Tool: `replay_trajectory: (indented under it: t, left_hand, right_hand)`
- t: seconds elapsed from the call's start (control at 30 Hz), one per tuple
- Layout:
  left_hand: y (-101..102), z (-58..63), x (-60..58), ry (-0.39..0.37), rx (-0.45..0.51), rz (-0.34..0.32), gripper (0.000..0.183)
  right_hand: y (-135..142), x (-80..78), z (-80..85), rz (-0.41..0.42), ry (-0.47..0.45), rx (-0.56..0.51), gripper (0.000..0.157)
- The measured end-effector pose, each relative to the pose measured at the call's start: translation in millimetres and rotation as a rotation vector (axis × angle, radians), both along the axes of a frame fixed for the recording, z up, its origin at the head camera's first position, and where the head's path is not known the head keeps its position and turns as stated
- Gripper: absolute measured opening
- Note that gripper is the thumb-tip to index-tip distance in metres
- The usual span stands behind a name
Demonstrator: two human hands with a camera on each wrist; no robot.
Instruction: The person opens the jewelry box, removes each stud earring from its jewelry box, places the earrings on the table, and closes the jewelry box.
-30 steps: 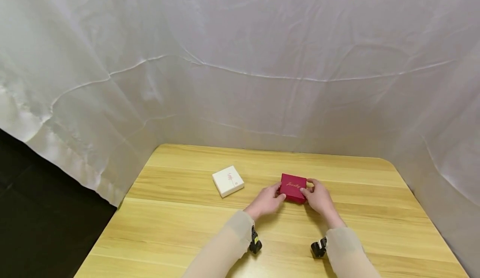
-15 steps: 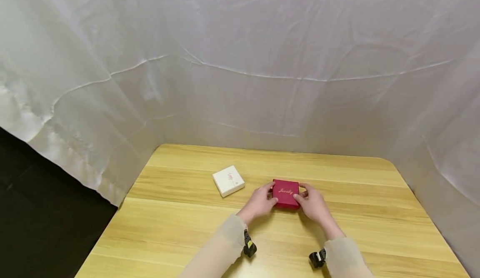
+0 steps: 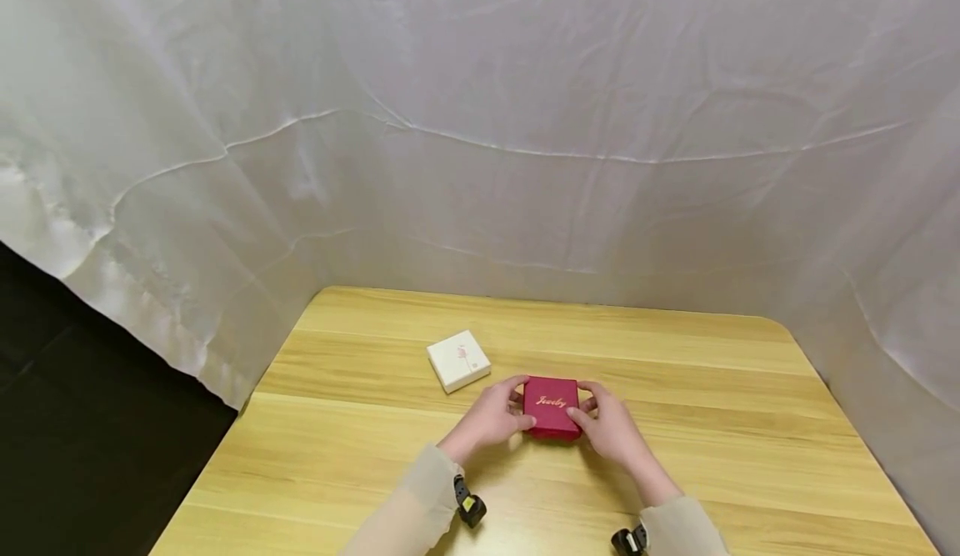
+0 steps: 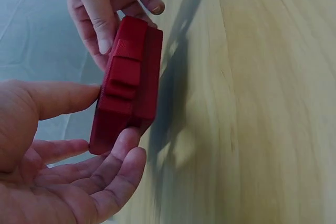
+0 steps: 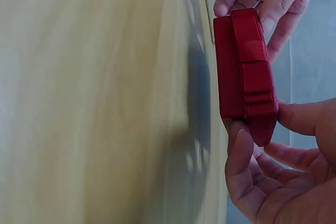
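A red jewelry box (image 3: pixel 552 410) with gold lettering on its lid is held between both hands, a little above the table. Its front side carries a ribbon bow (image 4: pixel 125 72), seen in the left wrist view. My left hand (image 3: pixel 491 416) grips the box's left side, thumb near the front corner and fingers along the edge and below. On the opposite side, my right hand (image 3: pixel 611 427) grips it with the thumb at the front edge. In the right wrist view, the red box (image 5: pixel 244 72) stands apart from the wood, its shadow beside it.
A white square box (image 3: pixel 459 361) with a pink print lies on the wooden table (image 3: pixel 360 431), behind and left of the hands. Pale cloth (image 3: pixel 525 122) hangs around the table's back and sides. A dark area (image 3: pixel 90 423) lies beyond the left edge.
Both hands have carried the red jewelry box left and toward the person. The white box has stayed in place.
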State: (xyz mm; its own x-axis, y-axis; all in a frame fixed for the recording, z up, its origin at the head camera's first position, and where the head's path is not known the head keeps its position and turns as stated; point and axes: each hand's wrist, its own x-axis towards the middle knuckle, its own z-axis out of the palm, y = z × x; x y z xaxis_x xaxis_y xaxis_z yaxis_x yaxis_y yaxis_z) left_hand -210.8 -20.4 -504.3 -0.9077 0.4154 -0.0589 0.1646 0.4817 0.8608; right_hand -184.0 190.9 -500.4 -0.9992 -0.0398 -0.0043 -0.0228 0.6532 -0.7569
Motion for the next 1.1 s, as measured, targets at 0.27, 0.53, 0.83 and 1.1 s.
replay_trajectory:
  t: [0.27,0.53,0.83,1.1]
  left_hand:
    - [-14,2.2,13.5,-0.022,0.020,-0.020,0.075]
    - [-26,1.4,26.3,-0.070,0.021,-0.032,0.075]
    - [-31,-2.3,32.9,-0.074,0.012,-0.042,0.077]
    - [-31,-2.9,34.2,-0.050,0.013,-0.055,0.070]
  right_hand:
    - [-11,14.8,-1.8,0.026,-0.044,-0.052,0.048]
    - [-17,25.9,-4.1,0.058,-0.084,-0.130,0.050]
    - [-20,32.0,-8.7,0.067,-0.098,-0.112,0.050]
    - [-19,32.8,-12.2,0.077,-0.079,-0.106,0.052]
